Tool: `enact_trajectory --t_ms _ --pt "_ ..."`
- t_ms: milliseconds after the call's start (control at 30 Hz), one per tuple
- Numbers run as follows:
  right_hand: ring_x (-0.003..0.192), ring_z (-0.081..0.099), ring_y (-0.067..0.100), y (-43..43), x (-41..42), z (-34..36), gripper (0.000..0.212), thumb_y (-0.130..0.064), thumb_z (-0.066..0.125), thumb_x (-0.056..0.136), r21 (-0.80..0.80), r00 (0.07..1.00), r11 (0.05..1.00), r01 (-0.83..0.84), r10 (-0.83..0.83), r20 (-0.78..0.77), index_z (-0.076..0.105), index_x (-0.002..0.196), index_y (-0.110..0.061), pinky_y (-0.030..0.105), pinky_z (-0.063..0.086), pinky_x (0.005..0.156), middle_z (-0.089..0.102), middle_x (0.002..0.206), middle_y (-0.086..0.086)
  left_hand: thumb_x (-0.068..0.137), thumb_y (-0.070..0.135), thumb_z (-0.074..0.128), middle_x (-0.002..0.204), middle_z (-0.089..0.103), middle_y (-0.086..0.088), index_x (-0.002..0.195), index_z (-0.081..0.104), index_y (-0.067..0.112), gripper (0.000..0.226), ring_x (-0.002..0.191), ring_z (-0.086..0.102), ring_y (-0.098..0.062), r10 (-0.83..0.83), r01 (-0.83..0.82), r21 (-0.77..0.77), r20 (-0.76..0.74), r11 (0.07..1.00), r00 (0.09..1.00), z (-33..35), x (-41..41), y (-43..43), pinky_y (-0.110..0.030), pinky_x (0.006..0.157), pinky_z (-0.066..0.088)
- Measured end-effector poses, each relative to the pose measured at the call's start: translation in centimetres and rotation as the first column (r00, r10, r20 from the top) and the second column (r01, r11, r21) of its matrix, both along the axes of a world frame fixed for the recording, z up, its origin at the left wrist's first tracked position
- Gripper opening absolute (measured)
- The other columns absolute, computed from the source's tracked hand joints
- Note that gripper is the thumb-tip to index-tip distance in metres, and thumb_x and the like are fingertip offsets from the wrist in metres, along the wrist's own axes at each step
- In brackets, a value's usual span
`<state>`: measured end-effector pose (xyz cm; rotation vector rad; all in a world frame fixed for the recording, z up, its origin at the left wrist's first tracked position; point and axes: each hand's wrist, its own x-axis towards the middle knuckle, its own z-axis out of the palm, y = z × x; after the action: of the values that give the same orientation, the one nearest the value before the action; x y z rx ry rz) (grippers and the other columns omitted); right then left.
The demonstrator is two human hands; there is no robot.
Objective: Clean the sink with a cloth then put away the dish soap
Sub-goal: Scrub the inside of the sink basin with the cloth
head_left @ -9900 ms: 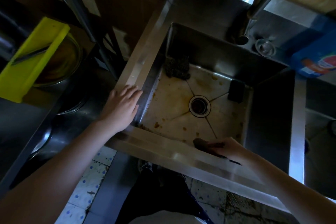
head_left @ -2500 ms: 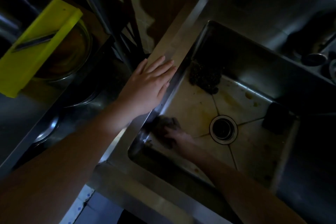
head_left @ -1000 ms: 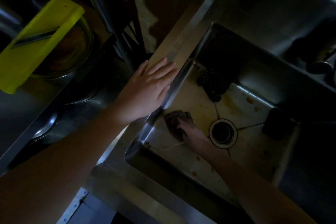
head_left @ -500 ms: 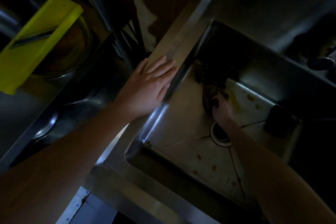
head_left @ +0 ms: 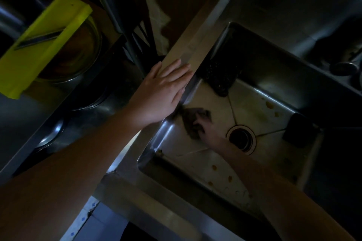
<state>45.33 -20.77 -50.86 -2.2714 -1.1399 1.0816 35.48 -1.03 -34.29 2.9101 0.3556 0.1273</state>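
The right hand [head_left: 207, 131] is down on the sink floor, pressing a dark cloth [head_left: 193, 121] against the steel. Its fingers lie on top of the cloth, but the light is too dim to tell whether they curl into it or lie flat. The cloth sits in the left part of the basin, just left of the drain [head_left: 242, 139] and close under the left wall. The left hand [head_left: 162, 92] is open, palm down with fingers straight and together, resting on the left rim of the sink [head_left: 197, 31] as a brace.

Further out, a dark scrubber [head_left: 219, 76] leans in the far left corner of the basin, and a dark block [head_left: 295, 133] lies against the right wall. The far stains [head_left: 271, 105] are brown marks on the far right of the floor, and the near stains [head_left: 214, 166] dot the floor by the near wall. On the desk to the left, a yellow board [head_left: 39, 45] lies across a glass bowl [head_left: 78, 60].

The wiping step is in hand and looks unfinished, with both groups of stains left. The next move likely calls for firm strokes toward those 2 patches, skirting the drain and working round the block. The dish soap is not in view and must be found afterwards.
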Motion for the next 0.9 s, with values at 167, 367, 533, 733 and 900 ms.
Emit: enact_trajectory --t_ms 167,367,533,733,900 --pt "0.127 0.045 0.032 -0.3 -5.9 0.1 0.028 -0.006 0.055 0.085 0.062 0.985 0.989 -0.134 0.14 -0.098 0.062 0.112 -0.009 0.015 0.034 0.092 0.045 0.141 0.015 0.095 0.025 0.037 0.148 0.039 0.003 0.139 0.042 0.019 0.045 0.14 0.026 -0.016 0.001 -0.001 0.018 0.01 1.0 1.0 -0.1 0.1 0.0 -0.041 0.112 0.015" --pt "0.134 0.032 0.029 0.6 -9.5 0.3 0.022 -0.019 0.061 0.087 0.222 0.929 0.906 -0.36 0.37 -0.004 0.066 0.106 -0.01 0.045 0.02 0.116 0.054 0.13 0.019 0.094 0.023 0.037 0.147 0.04 0.002 0.138 0.045 0.017 0.045 0.14 0.027 -0.017 -0.006 0.006 0.006 0.015 1.0 1.0 0.1 0.1 -0.1 -0.044 0.111 0.018" --pt "0.142 0.027 0.026 -1.7 -9.2 0.6 0.034 -0.02 0.056 0.092 0.136 0.905 0.898 -0.419 0.425 -0.012 0.058 0.125 -0.012 0.037 0.018 0.118 0.045 0.144 0.014 0.094 0.024 0.037 0.148 0.038 0.003 0.139 0.044 0.018 0.045 0.141 0.025 -0.016 -0.005 0.005 0.003 0.002 1.0 1.0 0.2 0.0 -0.1 -0.043 0.111 0.017" --pt "0.128 0.046 0.021 -7.1 -7.2 1.5 0.046 -0.018 0.053 0.092 -0.01 0.922 0.926 -0.377 0.374 -0.098 0.047 0.138 -0.023 0.029 0.041 0.1 0.042 0.146 0.004 0.096 0.022 0.04 0.149 0.037 0.001 0.14 0.041 0.017 0.044 0.141 0.024 -0.018 -0.021 0.021 0.019 -0.008 1.0 1.0 0.4 0.0 -0.3 -0.044 0.111 0.018" --pt "0.136 0.038 0.013 -12.5 -5.2 1.5 0.05 -0.013 0.052 0.093 -0.127 0.938 0.934 -0.334 0.317 -0.137 0.042 0.142 -0.023 0.021 0.032 0.11 0.037 0.15 0.0 0.096 0.019 0.041 0.148 0.038 -0.005 0.14 0.041 0.011 0.045 0.14 0.026 -0.023 -0.018 0.02 0.064 -0.028 0.998 0.999 0.3 0.1 -0.8 -0.044 0.111 0.02"
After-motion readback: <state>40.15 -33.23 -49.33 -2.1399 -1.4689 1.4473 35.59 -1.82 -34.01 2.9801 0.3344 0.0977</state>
